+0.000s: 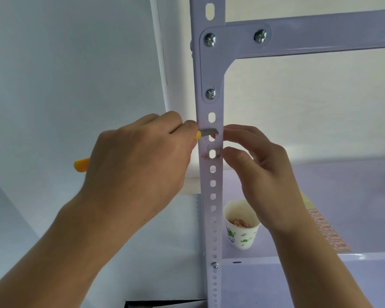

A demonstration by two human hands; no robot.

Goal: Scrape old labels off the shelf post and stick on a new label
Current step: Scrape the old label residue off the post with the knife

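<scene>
Yellow utility knife (208,132) clamped in the fingers (188,126) of the left hand (138,165). The fingers curl tight round the handle; the thumb is hidden. The grey blade juts to the right out of the fist and lies across the face of the shelf post (211,187), its tip at one of the slotted holes. The butt of the handle pokes out to the left, beyond the back of the hand.

Right hand (260,174): forefinger and thumb tips (230,130) sit at the post's right edge, one above the other, a little apart, about level with the blade. The other fingers curl loosely behind. Cannot tell whether the tips pinch the post's edge or merely touch it.

Old label residue (203,156): reddish smears and scraps on the post just below the blade, around the next hole down. The post is pale lilac-grey and upright, with a column of holes running down it. A corner bracket (211,63) with three screws joins it to a crossbeam (331,34) above the hands.

Lower shelf (342,185) lies right of the post. On it, near the post, a paper cup (242,237) with green print stands upright, peeled scraps (240,223) in its bottom. Further right, partly behind the right wrist, a sheet of new labels (325,230) with red print lies flat. Pale wall (65,63) behind the left hand.
</scene>
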